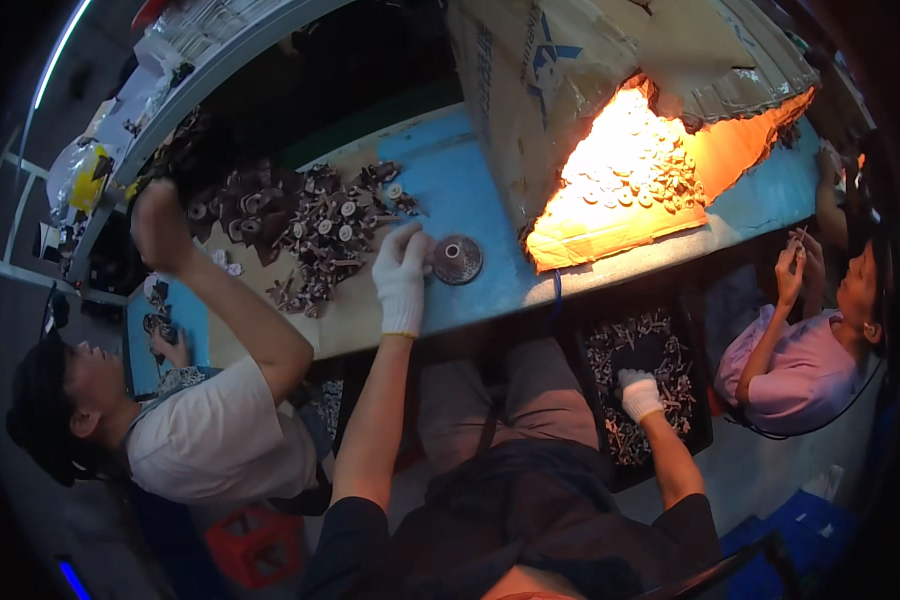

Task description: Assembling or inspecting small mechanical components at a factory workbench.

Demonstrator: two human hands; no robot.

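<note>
My left hand (401,278), in a white knit glove, is over the blue tabletop with its fingers bent together. Its fingertips are beside a dark round disc (457,266) with a pale ring at its centre; I cannot make out whether they touch it or pinch something small. Down to the right, my gloved right hand (639,394) reaches into a black bin (703,425) of small, dull metal parts (625,440). Its fingers are curled in among the parts, and what they hold is hidden.
Left of the disc lies a heap of brown metal parts (335,225). A torn cardboard box (510,110) encloses a brightly lit pile of parts (640,170). One person (220,440) works close on the left, an arm raised; another (805,350) sits at the right. A red stool (255,545) stands below.
</note>
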